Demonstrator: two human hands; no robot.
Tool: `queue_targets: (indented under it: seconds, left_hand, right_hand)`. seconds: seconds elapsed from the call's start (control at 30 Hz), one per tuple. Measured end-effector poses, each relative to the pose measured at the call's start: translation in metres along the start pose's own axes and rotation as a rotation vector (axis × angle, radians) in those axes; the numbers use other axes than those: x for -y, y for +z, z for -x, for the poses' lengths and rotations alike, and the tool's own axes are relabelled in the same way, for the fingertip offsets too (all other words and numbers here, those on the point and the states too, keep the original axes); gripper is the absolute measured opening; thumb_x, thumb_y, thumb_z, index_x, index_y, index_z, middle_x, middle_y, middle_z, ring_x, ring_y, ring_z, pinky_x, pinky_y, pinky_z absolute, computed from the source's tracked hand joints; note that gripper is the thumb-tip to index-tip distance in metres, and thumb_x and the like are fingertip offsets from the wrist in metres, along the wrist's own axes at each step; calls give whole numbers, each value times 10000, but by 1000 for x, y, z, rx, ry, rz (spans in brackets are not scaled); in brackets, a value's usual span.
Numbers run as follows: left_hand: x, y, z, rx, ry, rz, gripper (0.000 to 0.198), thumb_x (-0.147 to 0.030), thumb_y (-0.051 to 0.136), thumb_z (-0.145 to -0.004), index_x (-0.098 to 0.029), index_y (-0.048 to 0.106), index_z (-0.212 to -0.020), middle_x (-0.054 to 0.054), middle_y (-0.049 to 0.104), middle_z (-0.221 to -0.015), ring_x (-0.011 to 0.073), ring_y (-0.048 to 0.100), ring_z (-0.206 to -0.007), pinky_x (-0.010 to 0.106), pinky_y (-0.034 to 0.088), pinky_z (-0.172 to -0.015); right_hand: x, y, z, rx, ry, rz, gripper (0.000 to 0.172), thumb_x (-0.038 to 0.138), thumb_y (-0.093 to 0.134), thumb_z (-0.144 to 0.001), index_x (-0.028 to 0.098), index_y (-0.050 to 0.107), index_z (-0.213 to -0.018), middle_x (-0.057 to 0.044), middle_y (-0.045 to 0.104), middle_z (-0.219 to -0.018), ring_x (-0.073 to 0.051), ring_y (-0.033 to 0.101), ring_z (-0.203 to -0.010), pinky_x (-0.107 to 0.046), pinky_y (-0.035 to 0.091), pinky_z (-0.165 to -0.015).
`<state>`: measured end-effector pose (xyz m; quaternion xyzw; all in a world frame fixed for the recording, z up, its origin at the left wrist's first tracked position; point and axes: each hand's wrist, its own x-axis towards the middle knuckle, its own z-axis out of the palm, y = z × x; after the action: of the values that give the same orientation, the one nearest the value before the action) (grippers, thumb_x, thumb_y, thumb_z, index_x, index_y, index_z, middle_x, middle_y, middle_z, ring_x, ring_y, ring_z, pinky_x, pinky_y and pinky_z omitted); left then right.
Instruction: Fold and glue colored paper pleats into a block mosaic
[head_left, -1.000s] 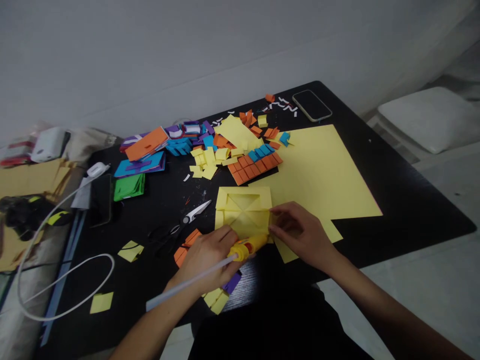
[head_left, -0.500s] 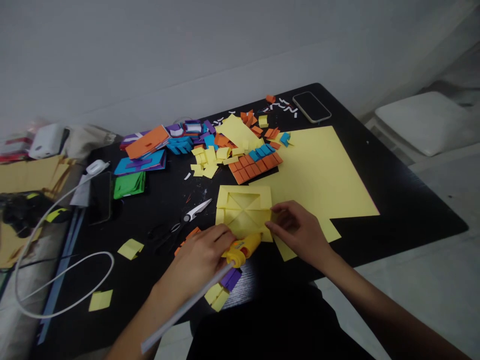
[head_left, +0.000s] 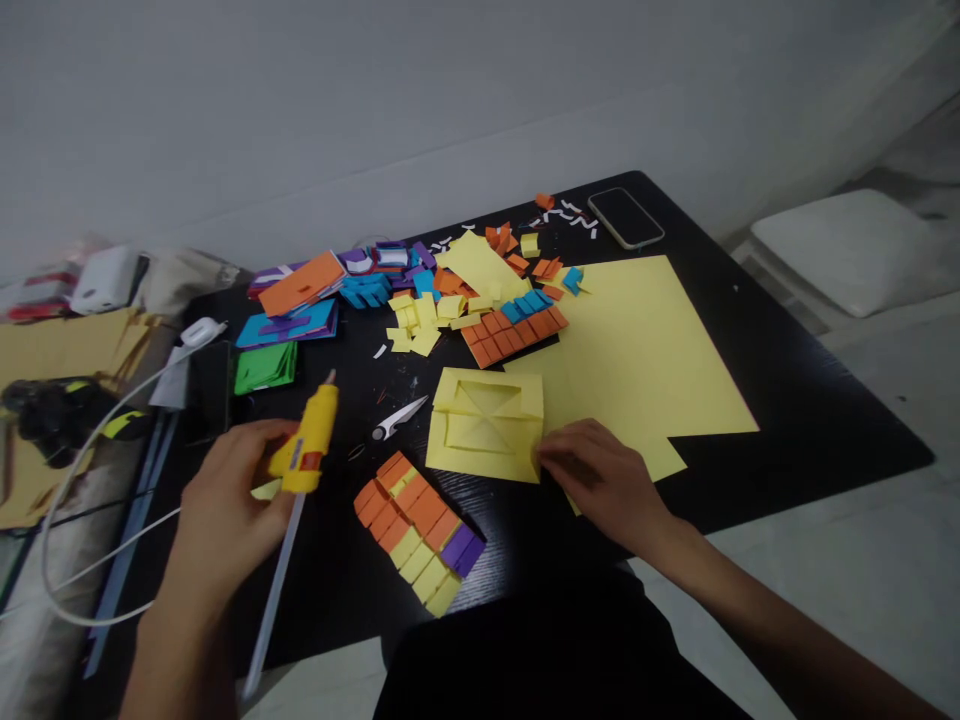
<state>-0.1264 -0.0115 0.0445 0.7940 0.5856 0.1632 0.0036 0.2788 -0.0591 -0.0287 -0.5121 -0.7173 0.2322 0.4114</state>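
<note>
My left hand (head_left: 238, 492) is wrapped round a yellow glue gun (head_left: 310, 440), whose nozzle points up and away while a long glue stick (head_left: 276, 590) trails from its back. At the right edge of a folded yellow paper piece (head_left: 484, 458) with a rectangular opening, my right hand (head_left: 604, 470) pinches the paper's lower corner. Its fingertips partly hide that corner. Between my hands and nearer to me lies a strip of orange, yellow and purple folded paper squares (head_left: 420, 530). Scissors (head_left: 400, 417) rest left of the yellow piece.
A large yellow sheet (head_left: 637, 340) covers the table's right part. Orange and blue paper squares (head_left: 514, 330) and a heap of folded scraps (head_left: 424, 315) lie farther back. A phone (head_left: 625, 217) sits at the far edge. On the left are green papers (head_left: 265, 368) and a white cable (head_left: 56, 500).
My left hand has carried the glue gun left, away from the yellow paper piece, uncovering the coloured strip. My right hand has shifted slightly down along the paper's right edge.
</note>
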Motion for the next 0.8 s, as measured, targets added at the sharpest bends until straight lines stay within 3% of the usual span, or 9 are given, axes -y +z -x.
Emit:
queue_targets:
  seconds: [0.17,0.37,0.53,0.6,0.67,0.73,0.8]
  left_hand:
    - [30,18,-6,84,-162,-219,408,-304,507,-799,-162,624,-1163,172,664,-1114,387,630,-1041,540,549,-932]
    - [39,32,-10,130,-228,-253,432,-258,509,-821,-121,634,-1212,203,653,-1157,400,622,-1081,565,536,-981]
    - [43,34,-9,112,-195,-182,476,-233,523,-835,-138,624,-1291,191,661,-1241,410,633,-1164,580,546,-997]
    - [33,28,-9,69,-193,-170,473,-221,532,-839,-159,630,-1298,171,667,-1240,406,647,-1162,576,556,-982]
    - [10,20,-7,-10,-157,-153,421,-208,521,-878,-183,644,-1280,149,683,-1230,389,658,-1157,569,555,-983]
    - [-26,17,-2,-60,-31,-65,386,-187,516,-929,-210,641,-1293,122,706,-1256,354,665,-1172,542,553,-997]
    - [-72,22,7,-16,178,72,383,-157,520,-957,-206,633,-1319,111,723,-1271,320,659,-1209,513,547,-1032]
  right_hand:
    - [3,4,1,10,-119,90,152,126,673,-990,243,755,-1039,-50,759,-953,-223,668,-900,-383,617,-791]
    - [5,9,4,51,-144,201,95,174,683,-1000,194,774,-1023,-83,707,-934,-235,639,-884,-395,592,-787]
    - [5,13,6,47,-138,252,102,163,683,-996,185,780,-976,-84,709,-930,-238,635,-876,-406,574,-794]
    - [6,13,7,40,-127,260,111,162,678,-995,184,782,-964,-84,706,-926,-237,634,-872,-405,568,-791]
    - [8,14,7,36,-116,274,120,165,675,-995,184,781,-942,-85,702,-923,-238,634,-866,-405,563,-784]
    - [9,14,6,37,-109,283,121,168,681,-989,182,779,-919,-86,702,-922,-240,634,-864,-406,560,-780]
    - [10,14,5,45,-108,288,114,166,693,-980,178,777,-904,-87,701,-920,-243,635,-866,-407,559,-785]
